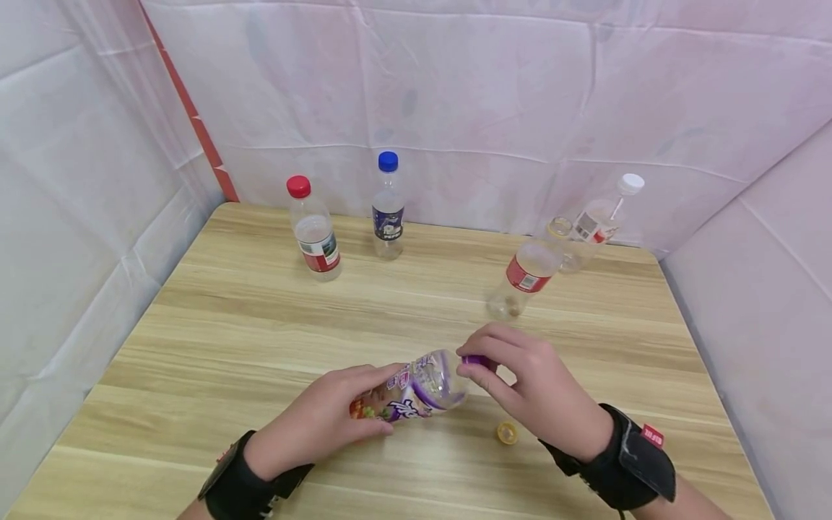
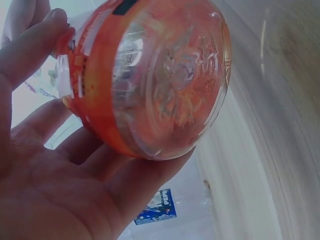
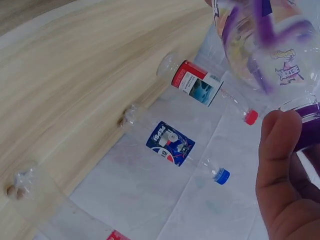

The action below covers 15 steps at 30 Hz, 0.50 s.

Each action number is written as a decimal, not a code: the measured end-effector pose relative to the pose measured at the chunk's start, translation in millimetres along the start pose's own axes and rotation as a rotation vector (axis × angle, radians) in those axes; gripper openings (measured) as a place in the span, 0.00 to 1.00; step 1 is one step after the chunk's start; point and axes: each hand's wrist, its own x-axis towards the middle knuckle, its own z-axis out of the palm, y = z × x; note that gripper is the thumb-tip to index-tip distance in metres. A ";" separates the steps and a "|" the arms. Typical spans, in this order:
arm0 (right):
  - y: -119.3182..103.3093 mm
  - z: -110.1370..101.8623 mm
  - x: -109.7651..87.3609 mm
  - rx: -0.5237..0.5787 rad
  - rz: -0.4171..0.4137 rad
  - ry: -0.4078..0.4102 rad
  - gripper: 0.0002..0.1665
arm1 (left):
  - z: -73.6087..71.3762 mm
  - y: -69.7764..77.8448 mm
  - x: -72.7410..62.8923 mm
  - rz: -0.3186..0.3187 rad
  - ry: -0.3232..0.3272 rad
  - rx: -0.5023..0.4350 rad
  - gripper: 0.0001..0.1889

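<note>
A clear plastic bottle (image 1: 416,390) with a purple and orange label lies tilted across the middle front, its neck pointing right. My left hand (image 1: 338,413) grips it round the lower body; in the left wrist view the bottle's ridged base (image 2: 175,80) faces the camera. With thumb and fingers my right hand (image 1: 529,375) pinches the purple cap (image 1: 474,360) at the bottle's mouth. The right wrist view shows the purple cap (image 3: 307,125) up against the neck, beside my thumb. A loose yellow cap (image 1: 507,432) lies on the table below my right hand.
On the wooden table (image 1: 247,325) stand a red-capped bottle (image 1: 316,235) and a blue-capped Pepsi bottle (image 1: 388,209) at the back left. An uncapped bottle with a red label (image 1: 528,271) and a white-capped bottle (image 1: 594,224) stand back right. White sheeting (image 1: 455,108) surrounds the table.
</note>
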 end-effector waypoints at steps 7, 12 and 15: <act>0.1 -5.8 -2.6 -0.016 -0.097 -0.041 0.13 | -1.8 -2.3 0.0 -0.019 -0.042 -0.074 0.38; 0.3 -6.7 -3.9 -0.034 -0.110 -0.053 0.16 | -1.7 -2.0 0.5 -0.011 -0.041 -0.080 0.38; -0.4 -6.8 -4.1 -0.069 -0.085 -0.048 0.21 | -0.9 -1.4 1.0 -0.008 -0.034 -0.070 0.39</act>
